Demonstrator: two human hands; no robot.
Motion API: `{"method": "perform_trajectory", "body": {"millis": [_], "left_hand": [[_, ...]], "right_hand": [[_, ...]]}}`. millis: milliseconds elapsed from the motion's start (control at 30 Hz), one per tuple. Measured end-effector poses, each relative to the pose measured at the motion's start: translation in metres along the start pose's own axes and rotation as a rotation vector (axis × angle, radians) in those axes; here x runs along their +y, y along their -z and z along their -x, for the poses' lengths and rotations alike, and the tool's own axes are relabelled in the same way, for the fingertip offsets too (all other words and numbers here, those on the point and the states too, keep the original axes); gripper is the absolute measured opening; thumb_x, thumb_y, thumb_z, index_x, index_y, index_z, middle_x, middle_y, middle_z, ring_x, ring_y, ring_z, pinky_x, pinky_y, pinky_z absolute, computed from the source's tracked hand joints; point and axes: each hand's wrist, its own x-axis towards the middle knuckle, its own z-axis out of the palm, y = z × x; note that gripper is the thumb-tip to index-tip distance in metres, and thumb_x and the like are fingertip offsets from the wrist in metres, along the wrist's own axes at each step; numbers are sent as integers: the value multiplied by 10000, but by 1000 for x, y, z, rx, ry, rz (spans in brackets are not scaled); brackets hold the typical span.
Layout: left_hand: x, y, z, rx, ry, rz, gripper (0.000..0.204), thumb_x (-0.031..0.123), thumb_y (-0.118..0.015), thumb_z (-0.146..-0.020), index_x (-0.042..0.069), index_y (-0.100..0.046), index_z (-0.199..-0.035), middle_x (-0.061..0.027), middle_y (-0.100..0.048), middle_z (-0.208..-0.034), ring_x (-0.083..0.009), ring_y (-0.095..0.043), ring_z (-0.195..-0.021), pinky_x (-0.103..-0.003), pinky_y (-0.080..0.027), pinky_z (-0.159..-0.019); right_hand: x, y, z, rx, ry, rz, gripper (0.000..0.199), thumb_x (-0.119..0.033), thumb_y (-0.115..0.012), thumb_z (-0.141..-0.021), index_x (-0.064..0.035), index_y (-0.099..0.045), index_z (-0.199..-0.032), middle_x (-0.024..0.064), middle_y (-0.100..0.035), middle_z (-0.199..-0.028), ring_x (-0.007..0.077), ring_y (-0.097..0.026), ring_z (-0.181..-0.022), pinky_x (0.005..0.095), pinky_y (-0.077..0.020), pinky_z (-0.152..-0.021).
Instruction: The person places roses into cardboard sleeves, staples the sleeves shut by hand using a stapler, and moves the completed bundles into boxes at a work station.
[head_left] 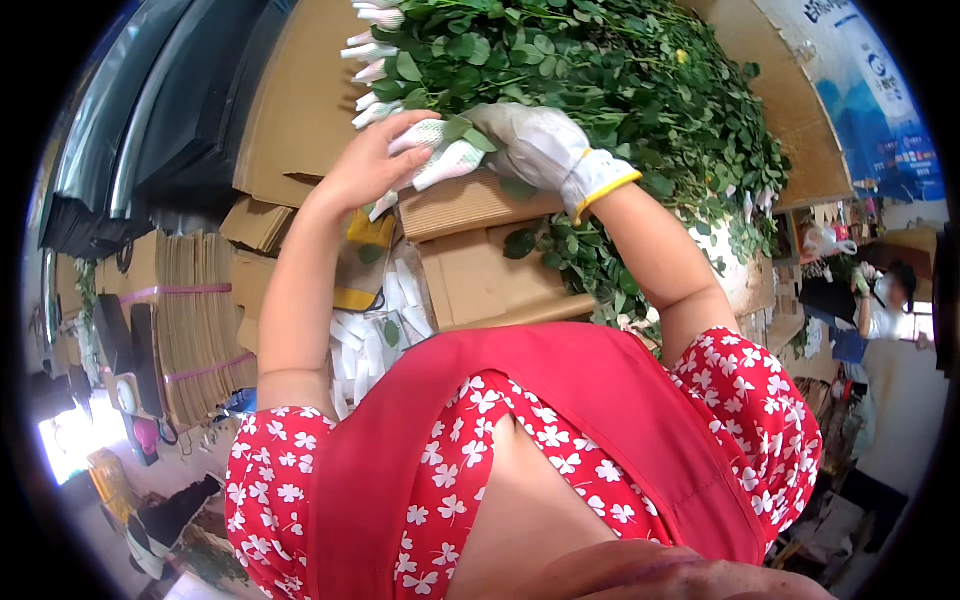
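Several roses with buds in white mesh sleeves (450, 165) lie together between my hands, over the edge of a corrugated cardboard piece (470, 205). My left hand (365, 165), bare, has its fingers and thumb curled around the sleeved buds. In a white work glove with a yellow cuff, my right hand (535, 150) is closed around the stems just behind the buds; its fingertips are partly hidden. Beyond lies a wide heap of leafy green rose stems (600, 70). More sleeved buds (370, 72) line the heap's left side.
White mesh sleeves (350, 350) lie loose near my left forearm, close to a yellow-and-grey glove (370, 230). Tied stacks of flat cardboard (200, 330) and dark sheeting (190, 130) stand at the left. Cardboard walls (800, 130) border the heap's right. Another person (885, 300) is far right.
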Motion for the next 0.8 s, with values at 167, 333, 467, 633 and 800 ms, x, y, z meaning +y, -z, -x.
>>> {"method": "perform_trajectory", "body": {"millis": [167, 333, 467, 633, 800], "left_hand": [[-92, 27, -36, 295, 64, -224, 325, 139, -609, -857, 37, -590, -1165, -133, -641, -1026, -233, -617, -953, -342, -485, -832], [-143, 25, -56, 468, -161, -654, 349, 175, -646, -799, 67, -613, -1128, -154, -605, -1087, -323, -546, -1044, -389, -436, -916], [-111, -6, -72, 412, 5, -942, 419, 212, -721, -730, 138, -621, -1130, -104, -519, -1181, -299, -449, -1109, -418, -407, -908], [-113, -19, -51, 323, 28, -1151, 406, 223, -699, -721, 174, -635, -1119, -73, -527, -1183, -276, -437, -1138, -440, -337, -967], [-129, -7, -2, 423, -60, -874, 342, 203, -661, -780, 135, -634, -1113, -98, -557, -1197, -288, -473, -1151, -404, -376, -968]], "right_hand": [[13, -44, -19, 135, -86, -58, 414, -183, -592, -830, -116, -515, -1231, 166, -618, -1099, 360, -594, -990, 426, -502, -809], [12, -28, -24, 191, 4, 15, 413, -175, -629, -809, -157, -540, -1212, 150, -645, -1014, 318, -639, -874, 391, -531, -758], [96, -36, -31, 113, -148, 64, 255, -190, -619, -827, -62, -574, -1042, 170, -649, -965, 348, -625, -863, 405, -518, -751], [97, -63, -20, -266, -301, 49, 459, -316, -621, -831, -67, -534, -1207, 208, -624, -1087, 371, -591, -1013, 425, -471, -858], [79, 35, 23, -10, -444, -172, 533, -244, -646, -779, -138, -515, -1285, 108, -652, -1054, 225, -615, -935, 340, -487, -830]]}}
